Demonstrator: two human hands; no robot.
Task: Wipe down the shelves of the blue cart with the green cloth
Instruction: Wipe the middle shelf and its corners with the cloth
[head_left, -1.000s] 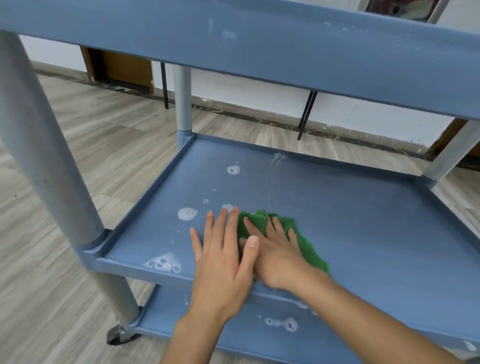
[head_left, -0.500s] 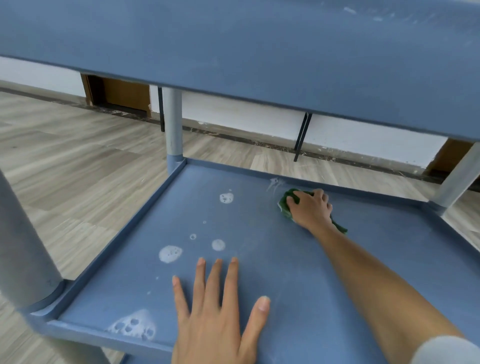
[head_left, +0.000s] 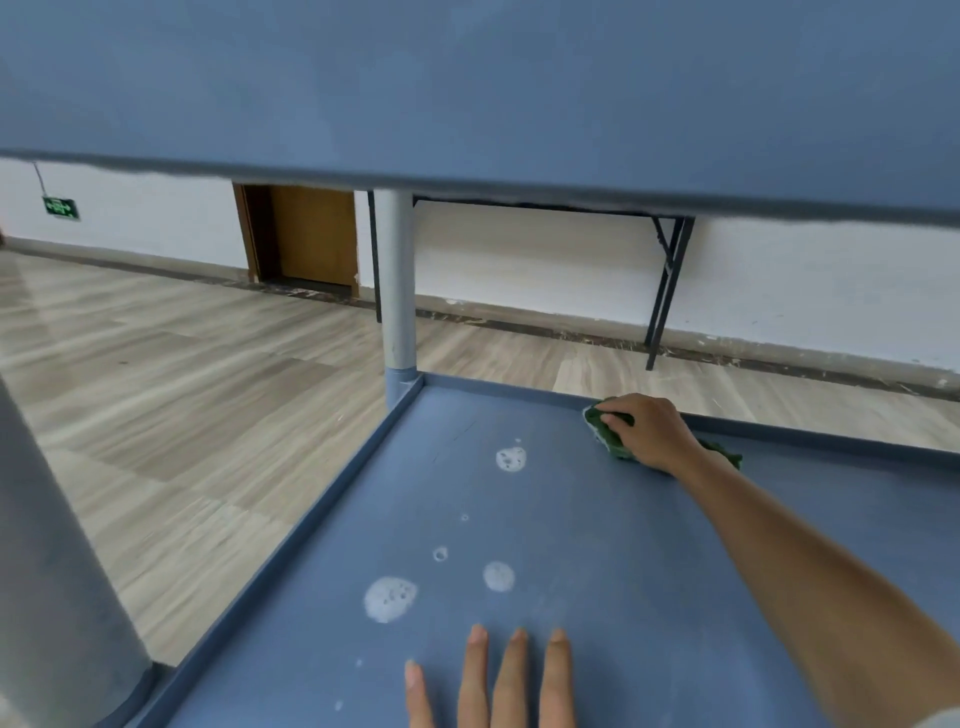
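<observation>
I look under the top shelf of the blue cart at its middle shelf (head_left: 597, 519). My right hand (head_left: 649, 431) reaches to the far rim and presses the bunched green cloth (head_left: 605, 431) against the shelf there; a corner of the cloth shows behind my wrist. My left hand (head_left: 493, 680) lies flat on the near part of the shelf, fingers spread, palm cut off by the frame edge. Several white foam spots (head_left: 389, 597) dot the shelf between the two hands.
The cart's top shelf (head_left: 467, 93) fills the upper half of the view. A grey post (head_left: 397, 291) stands at the far left corner, another (head_left: 47, 571) at the near left. Beyond are wood floor, a white wall, a brown door (head_left: 311, 234) and black folding-table legs (head_left: 667, 291).
My right hand has pushed the cloth from the near edge to the far rim of the shelf. My head has dropped lower and closer. My left hand stays flat on the near shelf.
</observation>
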